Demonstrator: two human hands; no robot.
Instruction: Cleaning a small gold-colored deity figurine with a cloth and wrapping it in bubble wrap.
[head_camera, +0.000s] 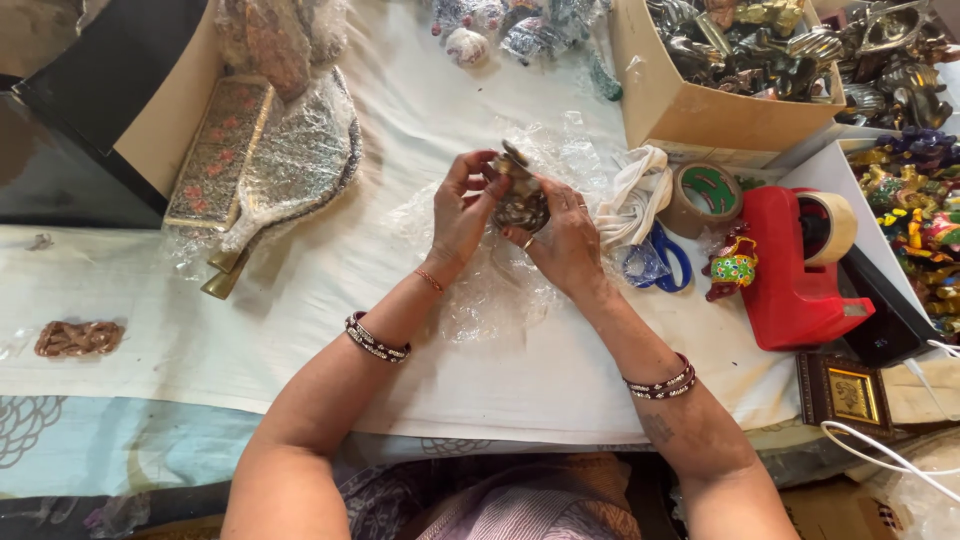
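Note:
Both my hands hold a small dark metal figurine (519, 195) above a sheet of clear plastic wrap (470, 290) spread on the white cloth. My left hand (462, 212) grips its left side with fingers curled at the top. My right hand (565, 240) supports it from below and the right, a ring on one finger. The figurine is partly hidden by my fingers.
A red tape dispenser (795, 270), a roll of brown tape (703, 197), blue scissors (665, 260) and a small painted figurine (733, 268) lie to the right. A cardboard box (700, 110) of metal figures stands at the back right. Wrapped decorated pieces (285, 165) lie at the left.

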